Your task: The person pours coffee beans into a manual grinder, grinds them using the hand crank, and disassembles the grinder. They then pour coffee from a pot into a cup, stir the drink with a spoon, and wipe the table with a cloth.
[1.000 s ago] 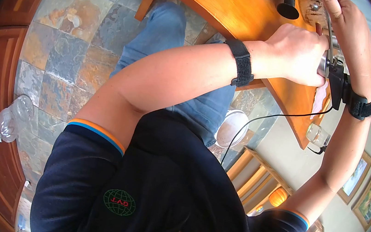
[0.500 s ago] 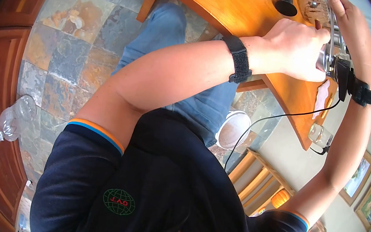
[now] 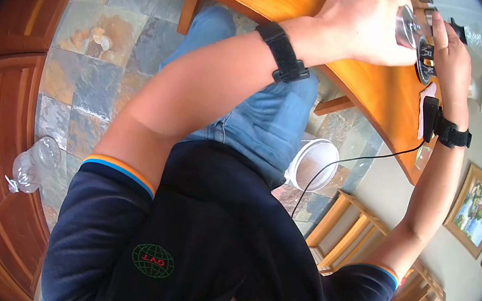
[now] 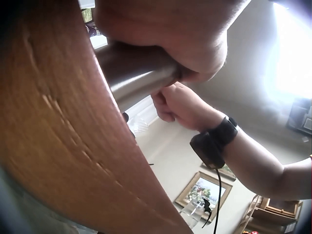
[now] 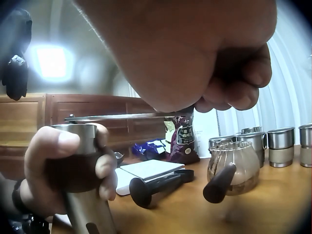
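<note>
A steel hand coffee grinder [image 5: 90, 212] with a dark band stands upright, tilted slightly, in the right wrist view. My left hand [image 3: 362, 24] grips its body, the thumb [image 5: 68, 141] near the top rim and the fingers wrapped round the far side. From the top of the grinder a flat metal crank lever [image 5: 126, 117] runs out to my right hand [image 5: 185, 53]. That hand's fingers are curled over the lever's outer end, and its knob is hidden beneath them. In the left wrist view the grinder's shiny body [image 4: 141, 80] shows under my left palm, the right hand [image 4: 185, 107] beyond it.
On the wooden table [image 5: 243, 209] are a glass pot [image 5: 239, 168] with a wooden handle, a white flat device [image 5: 151, 169], a black long-handled tool [image 5: 161, 187], a purple coffee bag [image 5: 183, 141] and several steel cups [image 5: 281, 146]. A white bucket [image 3: 314, 162] stands on the floor.
My right hand has swung round with the crank, from above the left hand to its right side in the head view. The left hand still grips the grinder, now higher in view.
</note>
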